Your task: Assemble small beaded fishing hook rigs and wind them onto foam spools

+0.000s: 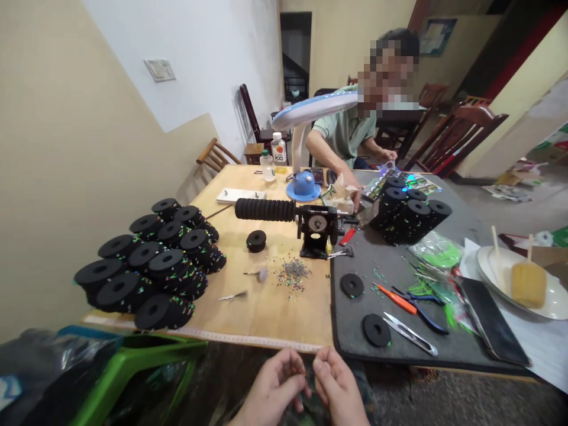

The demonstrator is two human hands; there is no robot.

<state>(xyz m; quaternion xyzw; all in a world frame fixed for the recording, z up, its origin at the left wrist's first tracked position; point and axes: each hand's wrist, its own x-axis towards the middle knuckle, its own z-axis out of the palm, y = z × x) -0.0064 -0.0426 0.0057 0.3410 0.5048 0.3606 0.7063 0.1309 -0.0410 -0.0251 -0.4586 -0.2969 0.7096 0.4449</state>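
At the table's front edge, my left hand [278, 383] and my right hand [336, 387] are held close together, fingers curled and pinched. Whatever lies between the fingertips is too small to make out. Beyond them a pile of tiny metal and coloured bits [294, 272] is spread on the wooden table. Two small brushes, one with a grey tuft [261, 275] and one with a dark tuft [239, 294], lie left of it. A black foam spool [376, 330] rests on the grey mat, near thread snips [410, 334].
Stacks of black foam spools [153, 254] fill the left side; more spools [417, 207] stand on the mat [355, 349]. A black clamp-like device [317, 228] holds a foam roll. Behind are a blue lamp [304, 186] and a seated person [346, 136]. Pliers, a phone [492, 319] and a plate [488, 260] lie right.
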